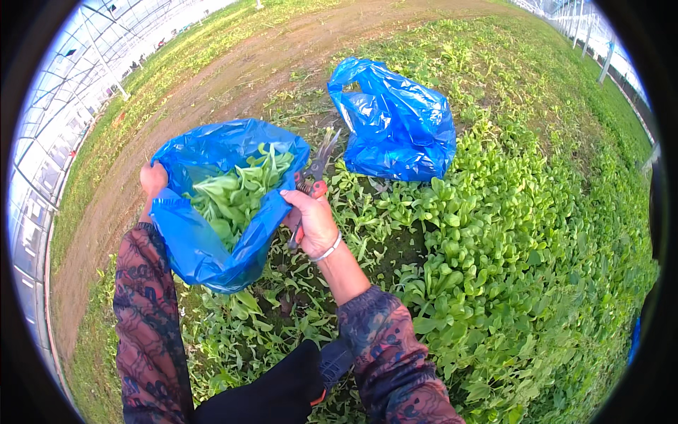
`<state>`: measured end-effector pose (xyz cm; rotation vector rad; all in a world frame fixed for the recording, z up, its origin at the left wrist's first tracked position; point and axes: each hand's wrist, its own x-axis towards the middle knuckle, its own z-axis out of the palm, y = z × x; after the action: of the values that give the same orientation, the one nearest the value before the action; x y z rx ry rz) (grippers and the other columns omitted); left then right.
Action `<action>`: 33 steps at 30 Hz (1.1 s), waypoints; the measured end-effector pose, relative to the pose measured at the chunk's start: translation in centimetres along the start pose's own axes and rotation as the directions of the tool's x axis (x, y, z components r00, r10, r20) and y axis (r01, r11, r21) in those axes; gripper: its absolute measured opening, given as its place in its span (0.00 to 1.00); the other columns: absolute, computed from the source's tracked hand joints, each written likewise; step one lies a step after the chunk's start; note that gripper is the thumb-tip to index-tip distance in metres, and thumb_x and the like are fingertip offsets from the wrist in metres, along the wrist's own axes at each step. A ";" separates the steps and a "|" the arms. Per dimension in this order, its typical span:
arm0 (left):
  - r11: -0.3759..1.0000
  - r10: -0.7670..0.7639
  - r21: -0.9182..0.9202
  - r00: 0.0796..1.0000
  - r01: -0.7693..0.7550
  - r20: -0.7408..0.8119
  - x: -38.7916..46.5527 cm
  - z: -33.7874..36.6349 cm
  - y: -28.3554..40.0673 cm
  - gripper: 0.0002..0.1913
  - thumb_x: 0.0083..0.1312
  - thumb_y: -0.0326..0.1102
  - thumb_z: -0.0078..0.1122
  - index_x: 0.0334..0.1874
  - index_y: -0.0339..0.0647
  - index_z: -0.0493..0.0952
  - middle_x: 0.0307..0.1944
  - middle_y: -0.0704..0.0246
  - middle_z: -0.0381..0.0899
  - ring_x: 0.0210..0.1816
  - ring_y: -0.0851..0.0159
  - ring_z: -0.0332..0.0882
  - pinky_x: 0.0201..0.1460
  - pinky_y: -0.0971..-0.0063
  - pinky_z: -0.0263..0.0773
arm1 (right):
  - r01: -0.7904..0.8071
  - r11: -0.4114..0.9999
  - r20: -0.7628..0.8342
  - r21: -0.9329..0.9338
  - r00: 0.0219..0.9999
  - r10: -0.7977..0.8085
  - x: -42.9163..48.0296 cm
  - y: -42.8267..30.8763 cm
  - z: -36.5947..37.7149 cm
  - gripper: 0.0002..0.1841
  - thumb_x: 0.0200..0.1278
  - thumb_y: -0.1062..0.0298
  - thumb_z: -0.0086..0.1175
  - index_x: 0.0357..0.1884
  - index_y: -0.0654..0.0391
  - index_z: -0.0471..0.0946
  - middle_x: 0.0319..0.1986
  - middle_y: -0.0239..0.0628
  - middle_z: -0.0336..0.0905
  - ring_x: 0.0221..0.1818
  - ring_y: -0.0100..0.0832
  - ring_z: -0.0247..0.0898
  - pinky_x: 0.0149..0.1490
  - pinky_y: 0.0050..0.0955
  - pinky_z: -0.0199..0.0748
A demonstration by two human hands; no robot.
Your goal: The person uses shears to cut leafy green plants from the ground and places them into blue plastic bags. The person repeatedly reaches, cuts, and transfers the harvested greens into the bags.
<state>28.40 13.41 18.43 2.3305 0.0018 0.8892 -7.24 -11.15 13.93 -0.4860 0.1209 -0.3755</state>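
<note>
A blue plastic bag [206,265] hangs with its mouth wide between my two hands. Cut leafy greens [238,191] lie inside it. My left hand [153,179] grips the bag's left rim, its fingers partly hidden by the plastic. On the opposite side, my right hand [315,220] pinches the rim between thumb and fingers. That same hand also holds red-handled pruning shears [316,168], whose blades point up and away from me. A second blue plastic bag [400,127] stands on the ground beyond my right hand, its handle loop raised.
Dense low leafy greens [476,228] cover the ground to the right. Sparser plants grow around my shoe [335,363]. A bare soil path [212,79] curves along the left and far side. Greenhouse framing [95,53] rises on the left, with posts [606,61] at right.
</note>
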 end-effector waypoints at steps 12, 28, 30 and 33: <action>0.938 0.277 -0.010 0.733 -0.345 0.621 -10.1 2.8 13.6 0.25 0.58 0.36 0.66 0.57 0.35 0.73 0.47 0.54 0.80 0.48 0.54 0.79 0.55 0.61 0.73 | 0.127 0.946 -0.313 -0.299 0.923 -0.223 -9.5 -4.7 -8.7 0.14 0.63 0.79 0.54 0.51 0.60 0.75 0.38 0.33 0.79 0.35 0.25 0.75 0.40 0.26 0.76; 0.362 -0.014 -0.346 -0.376 -0.866 0.927 -25.0 17.9 20.5 0.46 0.44 0.61 0.72 0.64 0.40 0.72 0.64 0.58 0.72 0.61 0.52 0.73 0.61 0.59 0.69 | -0.044 0.865 -0.501 -0.499 0.830 -0.246 -12.6 -4.6 -14.1 0.14 0.63 0.78 0.53 0.52 0.60 0.72 0.39 0.31 0.78 0.38 0.25 0.75 0.42 0.24 0.75; 0.450 0.095 -0.161 -0.132 -0.878 0.987 -22.8 20.2 19.9 0.41 0.46 0.56 0.72 0.61 0.42 0.74 0.63 0.60 0.74 0.61 0.53 0.74 0.61 0.53 0.68 | -0.085 0.848 -0.539 -0.523 0.803 -0.252 -12.8 -5.2 -14.1 0.14 0.63 0.78 0.53 0.51 0.59 0.72 0.39 0.31 0.78 0.38 0.24 0.74 0.42 0.25 0.74; 0.601 0.147 0.017 0.131 -0.799 0.980 -20.4 22.0 18.6 0.29 0.52 0.44 0.66 0.58 0.44 0.76 0.60 0.62 0.76 0.61 0.53 0.74 0.62 0.40 0.61 | -0.147 0.820 -0.574 -0.554 0.780 -0.248 -12.9 -6.1 -13.8 0.14 0.62 0.77 0.54 0.51 0.58 0.72 0.38 0.29 0.76 0.38 0.22 0.72 0.43 0.24 0.72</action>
<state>21.89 -18.19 4.19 3.1263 -1.3342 -0.5458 -23.91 -17.22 5.07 -0.9578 0.9072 -0.5528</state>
